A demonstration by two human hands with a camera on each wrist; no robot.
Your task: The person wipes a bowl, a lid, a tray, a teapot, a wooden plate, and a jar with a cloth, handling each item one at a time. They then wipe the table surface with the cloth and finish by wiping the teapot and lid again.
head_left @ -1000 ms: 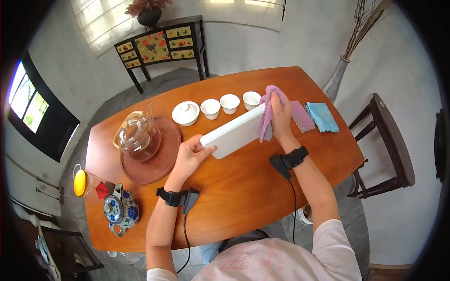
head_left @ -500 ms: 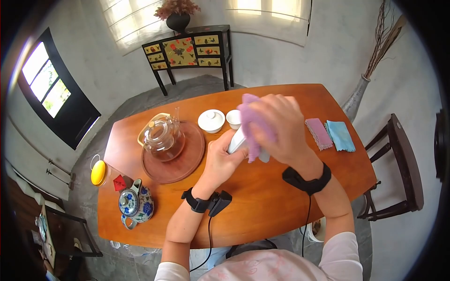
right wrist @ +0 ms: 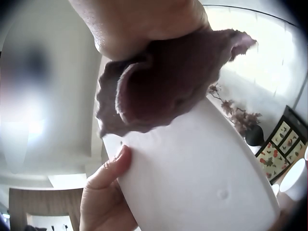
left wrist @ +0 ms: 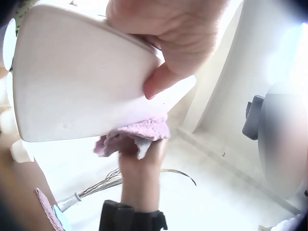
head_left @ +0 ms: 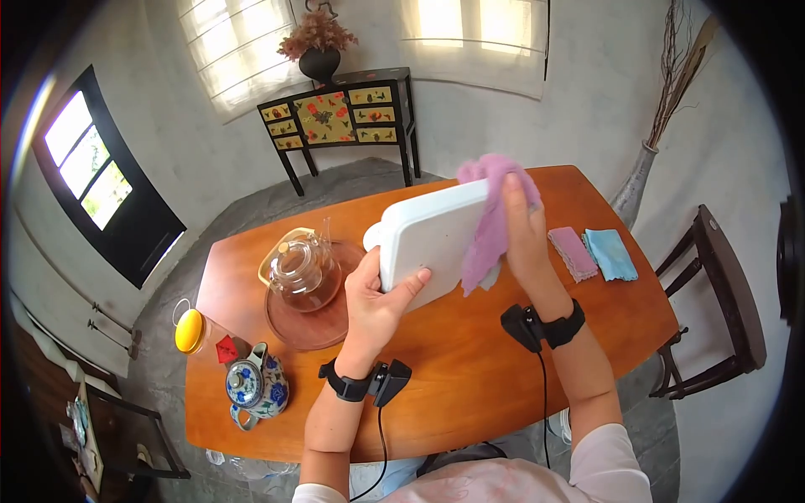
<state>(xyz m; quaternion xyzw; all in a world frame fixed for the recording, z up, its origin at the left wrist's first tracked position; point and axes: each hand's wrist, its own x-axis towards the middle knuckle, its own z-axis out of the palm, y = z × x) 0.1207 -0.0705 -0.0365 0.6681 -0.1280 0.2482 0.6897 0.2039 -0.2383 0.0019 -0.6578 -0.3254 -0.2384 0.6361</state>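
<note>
The right hand [head_left: 527, 239], gripping the purple cloth [head_left: 488, 230], is drawing back to the white tray's [head_left: 428, 243] right end, seemingly wiping, the left hand [head_left: 375, 302] pinching the other.

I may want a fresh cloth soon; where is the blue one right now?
In the head view, the blue cloth lies near the right end of the table, just right of the folded pink cloth and beyond the right grip.
</note>
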